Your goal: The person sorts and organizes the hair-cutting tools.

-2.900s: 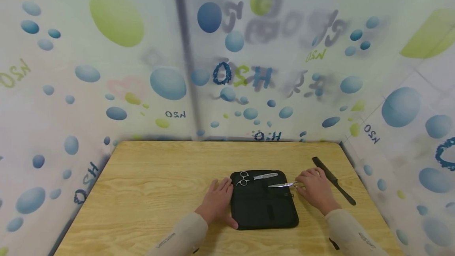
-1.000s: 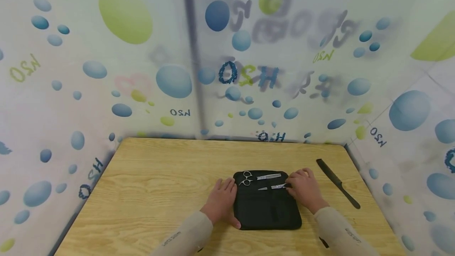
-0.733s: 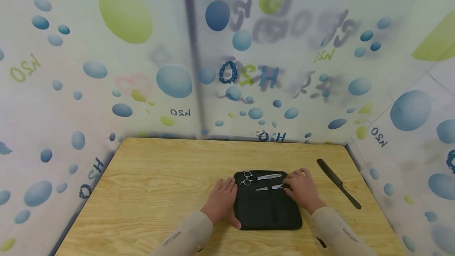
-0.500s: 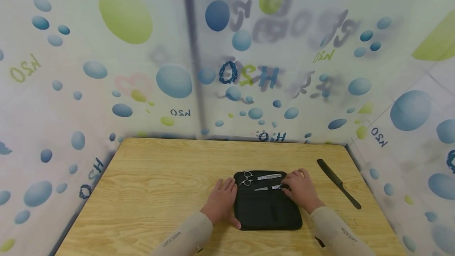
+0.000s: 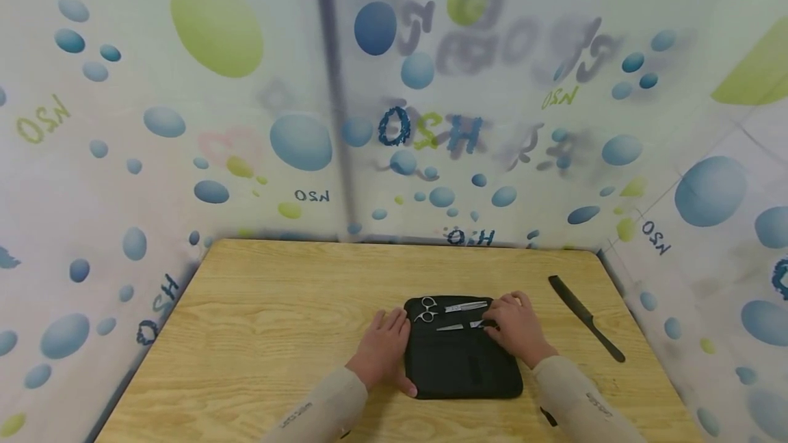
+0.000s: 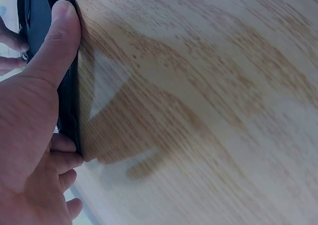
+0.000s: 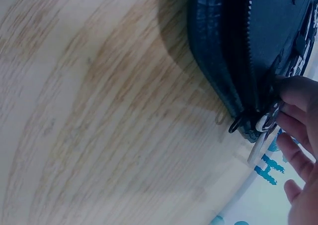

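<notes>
A: Please begin from the left. What does the first hand do?

B: On the bench point(image 5: 295, 313), the left hand point(image 5: 378, 351) lies along the left edge of the black case point(image 5: 438, 364). Its fingers are rather straight, with the thumb at the near corner, so it does not grip. I believe it serves to steady the case.

A: And on the case itself?

B: The upper scissors point(image 5: 462, 307) lie across the far part, with their finger rings to the left. Nearer to the person are the lower scissors point(image 5: 451, 327), which point the other way, tip to the left. A dark strip point(image 5: 466, 325) seems to pass over their blades.

A: Who holds those?

B: The right hand point(image 5: 517, 329), at the right side of the case. It pinches them by the handle, which the right wrist view shows also. Farther right, apart, lies the comb point(image 5: 585, 316).

A: So which step is this?

B: In my judgement, the sliding of the lower scissors under the strip. The next move would call for a gentle, straight push to the left, then for loosening the fingers when the scissors sit securely.
</notes>
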Demonstrator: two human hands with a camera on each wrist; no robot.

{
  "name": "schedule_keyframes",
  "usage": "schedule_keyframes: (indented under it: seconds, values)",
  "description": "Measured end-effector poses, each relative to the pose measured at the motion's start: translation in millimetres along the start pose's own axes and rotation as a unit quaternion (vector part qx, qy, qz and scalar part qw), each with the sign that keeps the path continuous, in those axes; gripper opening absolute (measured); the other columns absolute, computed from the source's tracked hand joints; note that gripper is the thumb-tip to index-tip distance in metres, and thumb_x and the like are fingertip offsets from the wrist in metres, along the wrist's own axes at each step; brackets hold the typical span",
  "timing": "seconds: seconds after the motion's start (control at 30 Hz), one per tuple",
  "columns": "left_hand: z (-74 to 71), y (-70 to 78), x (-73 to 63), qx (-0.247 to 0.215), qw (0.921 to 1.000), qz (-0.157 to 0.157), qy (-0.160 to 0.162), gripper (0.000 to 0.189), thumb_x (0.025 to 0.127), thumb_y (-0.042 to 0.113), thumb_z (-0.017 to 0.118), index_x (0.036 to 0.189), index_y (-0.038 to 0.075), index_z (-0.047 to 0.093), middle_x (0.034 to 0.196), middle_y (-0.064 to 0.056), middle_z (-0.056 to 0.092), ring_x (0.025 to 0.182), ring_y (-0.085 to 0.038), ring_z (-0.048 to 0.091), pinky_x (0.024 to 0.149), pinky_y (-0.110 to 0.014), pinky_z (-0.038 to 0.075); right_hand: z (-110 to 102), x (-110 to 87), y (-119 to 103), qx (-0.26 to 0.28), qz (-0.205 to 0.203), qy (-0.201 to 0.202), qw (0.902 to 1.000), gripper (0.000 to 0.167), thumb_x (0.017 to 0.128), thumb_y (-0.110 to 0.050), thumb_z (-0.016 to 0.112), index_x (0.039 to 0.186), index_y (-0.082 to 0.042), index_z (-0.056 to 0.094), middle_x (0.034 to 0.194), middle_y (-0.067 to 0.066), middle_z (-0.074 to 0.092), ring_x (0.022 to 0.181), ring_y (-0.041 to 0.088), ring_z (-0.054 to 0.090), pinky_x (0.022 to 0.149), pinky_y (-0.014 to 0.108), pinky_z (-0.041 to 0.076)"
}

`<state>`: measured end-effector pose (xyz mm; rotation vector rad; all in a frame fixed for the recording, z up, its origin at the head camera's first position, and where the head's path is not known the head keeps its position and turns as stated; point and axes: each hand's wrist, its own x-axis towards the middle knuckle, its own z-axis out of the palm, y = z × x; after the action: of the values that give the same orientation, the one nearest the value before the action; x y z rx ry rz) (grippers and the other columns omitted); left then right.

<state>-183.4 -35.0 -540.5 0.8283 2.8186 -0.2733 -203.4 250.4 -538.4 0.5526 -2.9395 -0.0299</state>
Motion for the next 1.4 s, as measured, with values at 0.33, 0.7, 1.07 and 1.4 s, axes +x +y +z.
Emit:
schedule_keyframes:
  seconds: [0.33,0.7,1.07,1.4]
  values:
    - [3.1,-0.5,-0.8,-0.001,1.0000,0.002,0.009,0.127,0.053,0.091,0.061,0.148,0.009,0.038,0.157,-0.007,0.036,0.149,-0.021,0.027,0.122,-0.043,0.022,0,0.5,-5,0.007,0.004,0.002,1.0000,0.014,0.076,-0.029,0.082,0.086,-0.020,0.078,0.087,-0.004,0.070,0.097,0.022,0.061,0.101,0.052,0.038]
    - [0.4,-1.3,-1.4,-0.003,1.0000,0.006,0.001,0.126,0.056,0.090,0.061,0.149,0.009,0.037,0.158,-0.008,0.034,0.149,-0.022,0.025,0.122,-0.044,0.021,6,-4.5,2,0.021,-0.001,0.018,0.9996,0.019,0.077,-0.033,0.081,0.092,-0.021,0.078,0.092,-0.004,0.073,0.097,0.021,0.062,0.099,0.051,0.039]
    - [2.2,-1.8,-0.9,-0.006,1.0000,0.005,-0.002,0.127,0.055,0.091,0.061,0.149,0.009,0.036,0.159,-0.007,0.033,0.150,-0.022,0.025,0.122,-0.044,0.021,-14,-11.3,17,0.037,0.007,-0.029,0.9989,0.040,0.073,-0.040,0.082,0.106,-0.016,0.075,0.106,0.004,0.073,0.108,0.030,0.061,0.101,0.056,0.039]
    - [1.0,-1.2,-2.5,0.003,1.0000,0.004,0.001,0.126,0.056,0.092,0.059,0.149,0.010,0.036,0.159,-0.006,0.033,0.150,-0.021,0.025,0.122,-0.043,0.022,-11,-13.8,20,0.046,-0.002,-0.016,0.9988,0.033,0.072,-0.036,0.083,0.098,-0.017,0.077,0.100,0.000,0.075,0.104,0.027,0.061,0.101,0.055,0.039]
